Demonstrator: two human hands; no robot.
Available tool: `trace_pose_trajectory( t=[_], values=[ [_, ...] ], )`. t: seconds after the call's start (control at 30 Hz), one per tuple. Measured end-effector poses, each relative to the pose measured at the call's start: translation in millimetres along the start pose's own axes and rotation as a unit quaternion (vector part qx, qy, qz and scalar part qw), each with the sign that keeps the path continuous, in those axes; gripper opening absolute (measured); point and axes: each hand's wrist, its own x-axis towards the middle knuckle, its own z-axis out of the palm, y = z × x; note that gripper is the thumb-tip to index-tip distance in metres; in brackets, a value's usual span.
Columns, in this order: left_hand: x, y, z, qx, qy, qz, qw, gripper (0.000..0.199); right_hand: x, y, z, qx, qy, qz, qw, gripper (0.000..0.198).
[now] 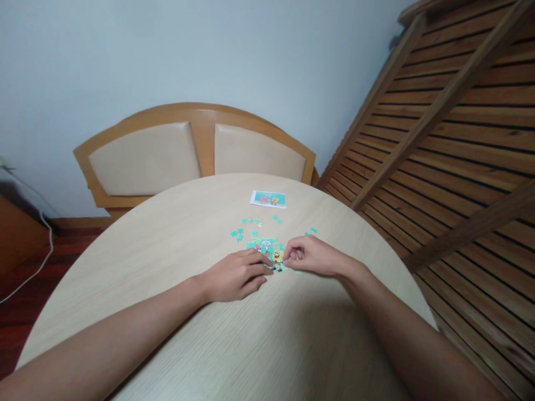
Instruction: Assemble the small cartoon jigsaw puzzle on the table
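A partly joined jigsaw puzzle (266,245) with cartoon figures on a turquoise ground lies flat on the table. My left hand (239,274) rests palm down over its lower left part, fingers stretched out across it. At the puzzle's right edge, my right hand (309,255) has thumb and forefinger pinched together; a small puzzle piece seems to be at the fingertips. Several loose puzzle pieces (239,234) lie beyond the puzzle to the left, and a few more pieces (313,229) are just past my right hand. Both hands cover parts of the puzzle.
Farther back on the round table (167,234) lies a picture card (268,199) with the same cartoon figures. A padded wooden headboard (204,145) stands behind the table against the wall. Wooden slats (451,150) lean along the right side. A white cable (45,250) hangs at left.
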Motion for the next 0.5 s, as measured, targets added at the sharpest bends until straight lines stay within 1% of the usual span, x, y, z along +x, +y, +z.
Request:
trace_pose_trajectory(
  t=[0.13,0.27,0.37,0.5],
  values=[
    [0.0,-0.5,0.0,0.0,-0.004,-0.002,1.0,0.027,-0.1,-0.8,0.9,-0.01,-0.01,-0.012,1.0,0.016],
    [-0.1,-0.2,-0.1,-0.006,0.004,0.0,1.0,0.026,-0.8,-1.0,2.0,-0.018,-0.012,-0.003,1.0,0.014],
    [0.0,0.3,-0.6,-0.005,-0.001,-0.003,1.0,0.026,-1.4,-1.5,1.4,-0.025,-0.014,0.005,1.0,0.013],
    [0.1,0.7,-1.0,-0.005,0.001,-0.004,1.0,0.026,-1.6,-1.6,-0.2,-0.032,-0.019,0.0,0.999,0.013]
  ],
)
